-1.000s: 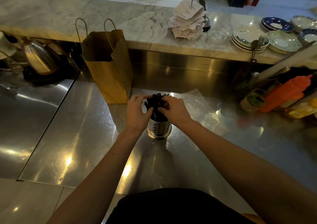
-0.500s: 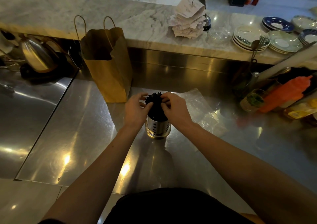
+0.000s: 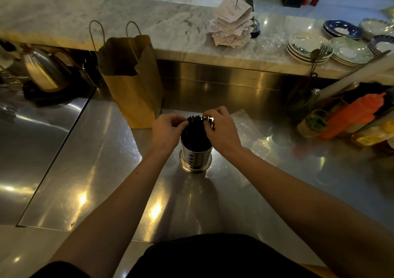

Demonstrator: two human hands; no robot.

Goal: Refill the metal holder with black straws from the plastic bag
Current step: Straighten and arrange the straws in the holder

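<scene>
Head view, centre frame: fingers point(image 3: 181, 123) of left hand point(image 3: 167, 132) and right hand point(image 3: 222, 131) curled, pinching the tops of the black straws point(image 3: 196, 135) from either side. Straws: dark bundle, upright, packed in metal holder point(image 3: 195, 160), a shiny slotted cylinder standing on the steel surface point(image 3: 102, 160). Plastic bag point(image 3: 249, 128): clear, flat, just right of holder. Brown paper bag point(image 3: 132, 85) stands upper left of holder, apart. Bare steel lies lower left. Paper slips point(image 3: 231, 26), top centre: writing too small to read.
</scene>
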